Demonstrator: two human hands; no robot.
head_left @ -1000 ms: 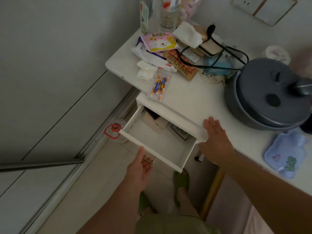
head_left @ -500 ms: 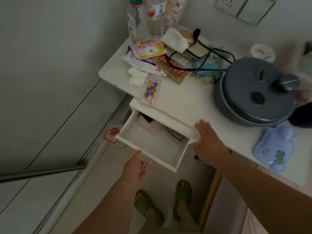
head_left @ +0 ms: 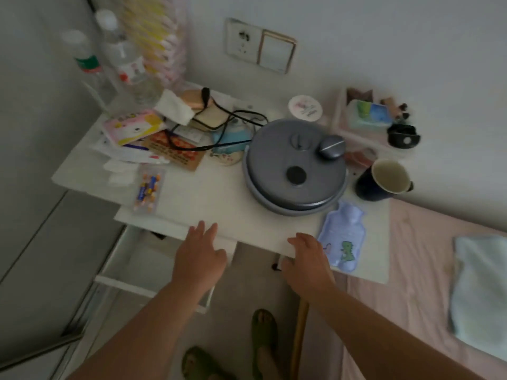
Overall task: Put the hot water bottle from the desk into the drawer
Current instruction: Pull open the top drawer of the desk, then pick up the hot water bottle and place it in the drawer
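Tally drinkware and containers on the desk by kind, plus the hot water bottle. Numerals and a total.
Clear plastic bottles: 2, one green-labelled, one red-and-white-labelled, both at the back left
Dark mug: 1
Grey lidded pot: 1
Round white tub: 1
Blue hot water bottle: 1
Total: 6

Hot water bottle [head_left: 341,237]: lying flat on the desk [head_left: 219,198], beside the grey pot [head_left: 295,167].
Drawer [head_left: 129,266]: standing open.
Hands: left hand [head_left: 199,257], right hand [head_left: 308,260], both empty.
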